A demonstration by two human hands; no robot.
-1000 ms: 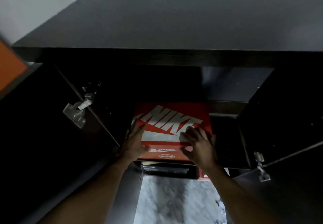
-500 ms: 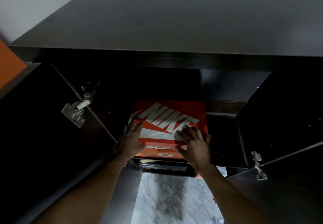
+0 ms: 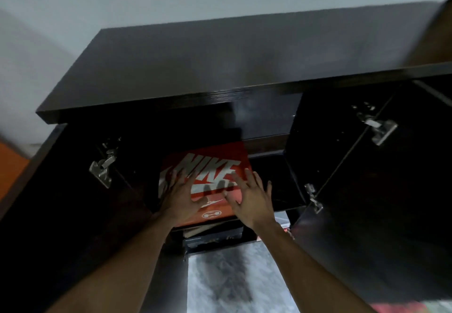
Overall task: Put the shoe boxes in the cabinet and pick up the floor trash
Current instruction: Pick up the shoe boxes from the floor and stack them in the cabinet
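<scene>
Red shoe box (image 3: 210,152) — lid up, lettering reads left-to-right

The shelf (image 3: 269,180) lies free right of the shoe box (image 3: 215,151).

The red shoe box (image 3: 220,152) carries the word NIKE in big white slanted capitals across its lid. Just below the word, on the same lid, runs a broad white swoosh, partly covered by the left hand (image 3: 181,198) and the right hand (image 3: 252,199). On the shoe box's front face sit a small white swoosh and a round white emblem, too small to read. The dark box (image 3: 215,239) under the shoe box shows only blurred pale marks.
</scene>
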